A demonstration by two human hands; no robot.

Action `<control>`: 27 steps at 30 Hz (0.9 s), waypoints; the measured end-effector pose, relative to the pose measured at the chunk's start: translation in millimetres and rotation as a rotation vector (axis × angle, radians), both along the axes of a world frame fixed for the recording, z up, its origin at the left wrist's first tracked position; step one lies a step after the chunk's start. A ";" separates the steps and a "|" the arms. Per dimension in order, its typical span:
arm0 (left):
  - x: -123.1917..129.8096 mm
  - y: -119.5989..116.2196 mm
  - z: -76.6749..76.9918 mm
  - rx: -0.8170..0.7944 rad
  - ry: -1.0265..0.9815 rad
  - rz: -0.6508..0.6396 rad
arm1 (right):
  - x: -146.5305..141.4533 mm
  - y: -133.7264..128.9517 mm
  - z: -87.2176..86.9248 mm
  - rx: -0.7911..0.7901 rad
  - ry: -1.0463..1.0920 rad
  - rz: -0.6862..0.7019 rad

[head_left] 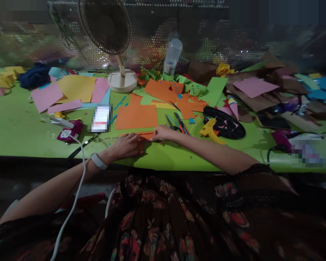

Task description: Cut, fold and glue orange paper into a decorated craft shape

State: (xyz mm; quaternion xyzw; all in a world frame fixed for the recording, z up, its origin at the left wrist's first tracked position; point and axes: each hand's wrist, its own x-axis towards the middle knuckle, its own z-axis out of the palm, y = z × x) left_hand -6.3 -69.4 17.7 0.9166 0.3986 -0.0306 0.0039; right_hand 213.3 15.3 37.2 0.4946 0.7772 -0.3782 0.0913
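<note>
One orange paper (146, 136) | left hand (128, 144) over its left end | right hand (162, 133) at its right | can't say if pinching

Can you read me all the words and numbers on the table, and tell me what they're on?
No words or numbers can be read.
Lit phone screen: too blurred to read.
Blurred item at the far right: unreadable.
Handled orange paper: no writing shows.
</note>
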 end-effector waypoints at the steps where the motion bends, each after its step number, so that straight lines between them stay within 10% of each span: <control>1: -0.3 0.3 1.6 -0.008 0.004 0.004 | 0.3 1.3 -0.4 -0.028 0.003 -0.002; 5: 0.4 5.6 13.8 -0.041 -0.059 0.040 | 0.0 4.3 -5.0 -0.040 0.011 -0.031; 8: 8.4 14.1 22.2 -0.056 -0.194 0.404 | -1.0 3.6 -7.2 -0.041 0.025 -0.066; 13: 25.8 30.8 17.8 -0.831 -0.368 0.725 | -5.6 -2.2 0.8 -0.095 0.034 -0.170; 27: 25.3 38.5 16.0 -1.038 -0.544 0.748 | -10.8 -8.4 17.4 -0.101 -0.082 -0.206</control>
